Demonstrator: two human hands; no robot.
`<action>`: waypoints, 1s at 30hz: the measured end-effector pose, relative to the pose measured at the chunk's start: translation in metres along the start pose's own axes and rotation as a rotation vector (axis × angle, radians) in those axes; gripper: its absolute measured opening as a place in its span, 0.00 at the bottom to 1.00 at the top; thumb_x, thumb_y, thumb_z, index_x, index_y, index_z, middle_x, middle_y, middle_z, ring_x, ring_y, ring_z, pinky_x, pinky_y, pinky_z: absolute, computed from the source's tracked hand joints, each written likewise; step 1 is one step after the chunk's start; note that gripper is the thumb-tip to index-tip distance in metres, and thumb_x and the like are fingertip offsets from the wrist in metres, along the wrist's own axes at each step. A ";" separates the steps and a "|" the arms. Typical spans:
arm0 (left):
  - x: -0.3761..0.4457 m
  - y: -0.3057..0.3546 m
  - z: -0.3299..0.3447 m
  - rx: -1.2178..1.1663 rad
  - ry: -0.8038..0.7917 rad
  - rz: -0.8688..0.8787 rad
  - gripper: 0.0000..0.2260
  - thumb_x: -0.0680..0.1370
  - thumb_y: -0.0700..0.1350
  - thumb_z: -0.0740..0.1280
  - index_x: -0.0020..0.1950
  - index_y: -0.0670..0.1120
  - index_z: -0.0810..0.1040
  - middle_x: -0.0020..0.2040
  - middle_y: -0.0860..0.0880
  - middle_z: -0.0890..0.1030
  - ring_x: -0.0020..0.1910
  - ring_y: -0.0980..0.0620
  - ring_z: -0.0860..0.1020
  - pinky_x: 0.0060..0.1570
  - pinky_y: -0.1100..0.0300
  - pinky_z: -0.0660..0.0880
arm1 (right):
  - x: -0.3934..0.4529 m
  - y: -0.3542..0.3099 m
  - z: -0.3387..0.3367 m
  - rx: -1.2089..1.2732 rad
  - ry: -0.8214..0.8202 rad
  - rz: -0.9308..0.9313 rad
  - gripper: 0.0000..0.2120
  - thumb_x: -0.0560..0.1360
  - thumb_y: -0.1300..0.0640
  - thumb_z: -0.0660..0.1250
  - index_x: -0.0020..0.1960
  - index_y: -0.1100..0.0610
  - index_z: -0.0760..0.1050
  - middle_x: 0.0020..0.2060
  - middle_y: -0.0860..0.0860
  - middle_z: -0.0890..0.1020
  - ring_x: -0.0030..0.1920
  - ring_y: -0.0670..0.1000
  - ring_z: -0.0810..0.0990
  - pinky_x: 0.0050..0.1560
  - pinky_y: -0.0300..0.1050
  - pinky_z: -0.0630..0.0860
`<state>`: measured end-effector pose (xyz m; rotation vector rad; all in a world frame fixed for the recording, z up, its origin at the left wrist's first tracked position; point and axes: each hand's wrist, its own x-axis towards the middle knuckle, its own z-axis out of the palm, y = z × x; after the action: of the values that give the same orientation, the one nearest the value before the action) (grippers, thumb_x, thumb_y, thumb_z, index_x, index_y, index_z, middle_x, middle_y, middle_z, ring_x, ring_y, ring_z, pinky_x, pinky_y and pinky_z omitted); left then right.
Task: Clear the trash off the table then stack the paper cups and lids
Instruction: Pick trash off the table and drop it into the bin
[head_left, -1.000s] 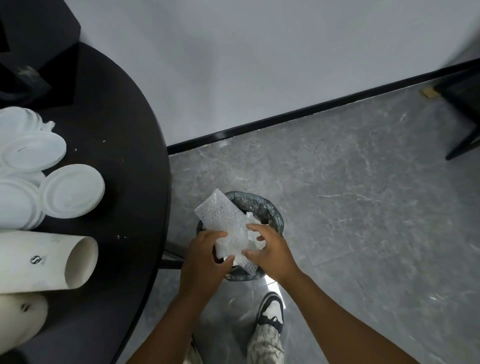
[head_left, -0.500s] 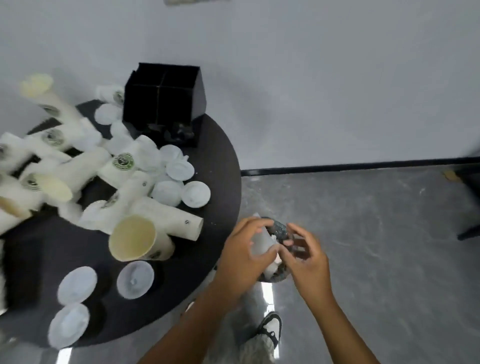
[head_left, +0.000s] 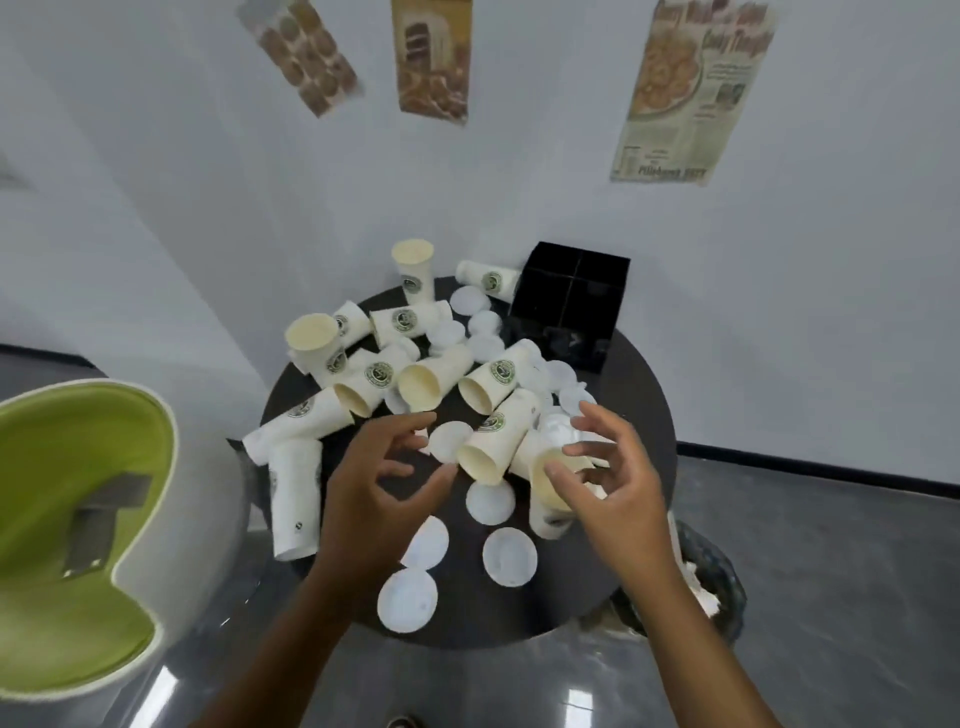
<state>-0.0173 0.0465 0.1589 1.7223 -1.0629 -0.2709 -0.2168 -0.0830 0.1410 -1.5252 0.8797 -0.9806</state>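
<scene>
Several white paper cups (head_left: 491, 439) with green logos lie tipped over on the round black table (head_left: 641, 395); one cup (head_left: 414, 270) stands upright at the back. Several white lids (head_left: 509, 556) are scattered flat near the front edge and among the cups. My left hand (head_left: 382, 488) hovers over the table's front with fingers spread and loosely curled, holding nothing. My right hand (head_left: 605, 480) hovers with spread fingers just in front of a tipped cup (head_left: 550, 480), holding nothing.
A black divided box (head_left: 569, 301) stands at the table's back right. A dark trash bin (head_left: 711, 587) with white trash in it sits on the floor, right of the table. A green-and-white chair (head_left: 78, 519) is on the left. Posters hang on the wall.
Both hands left the bubble wrap in the bin and rose over the table, now empty. The view swung from the bin up to the table.
</scene>
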 end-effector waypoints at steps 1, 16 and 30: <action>0.001 -0.013 -0.021 0.015 0.013 -0.025 0.22 0.73 0.46 0.80 0.64 0.56 0.78 0.58 0.61 0.81 0.58 0.57 0.81 0.50 0.61 0.82 | -0.003 -0.003 0.016 -0.006 -0.002 -0.006 0.30 0.71 0.63 0.78 0.68 0.43 0.74 0.62 0.44 0.80 0.56 0.51 0.82 0.50 0.47 0.82; 0.051 -0.135 -0.105 0.113 0.051 -0.283 0.24 0.70 0.42 0.82 0.59 0.61 0.77 0.53 0.56 0.82 0.51 0.62 0.80 0.42 0.72 0.77 | 0.045 0.071 0.176 -0.216 -0.048 0.223 0.30 0.69 0.55 0.80 0.66 0.41 0.73 0.58 0.40 0.79 0.50 0.45 0.81 0.46 0.43 0.82; 0.137 -0.220 -0.118 0.033 -0.142 -0.329 0.26 0.69 0.41 0.82 0.55 0.68 0.79 0.55 0.64 0.80 0.53 0.60 0.81 0.49 0.67 0.78 | 0.106 0.166 0.271 -0.574 0.128 0.286 0.29 0.71 0.55 0.79 0.68 0.53 0.72 0.56 0.44 0.73 0.54 0.43 0.72 0.50 0.43 0.73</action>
<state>0.2504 0.0334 0.0634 1.9285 -0.8841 -0.5935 0.0689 -0.1029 -0.0340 -1.7504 1.5179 -0.6468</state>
